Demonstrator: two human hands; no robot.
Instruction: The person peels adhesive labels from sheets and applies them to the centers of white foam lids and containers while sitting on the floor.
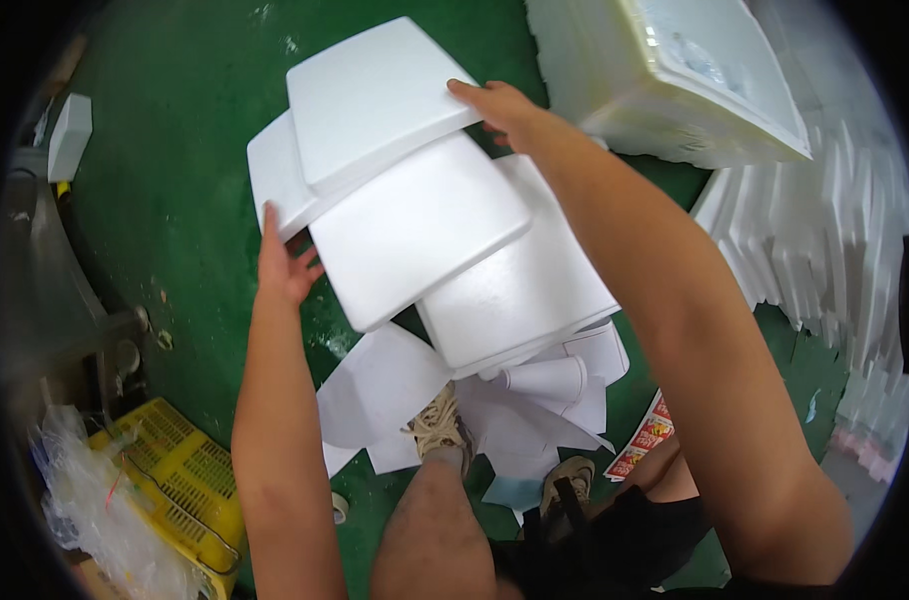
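A leaning stack of white foam lids (420, 220) fans out over the green floor in the middle of the view. My left hand (283, 265) presses flat against the stack's left edge, fingers spread. My right hand (500, 108) rests on the right edge of the topmost lid (375, 95). The lowest lid (530, 285) lies on loose white paper sheets (395, 385) by my feet. Neither hand closes around a lid.
A large white foam box (695, 80) stands at the upper right, with rows of upright foam pieces (825, 240) beside it. A yellow plastic crate (180, 480) and clear plastic bags (85, 500) sit at the lower left. A small foam block (70, 135) lies at the far left.
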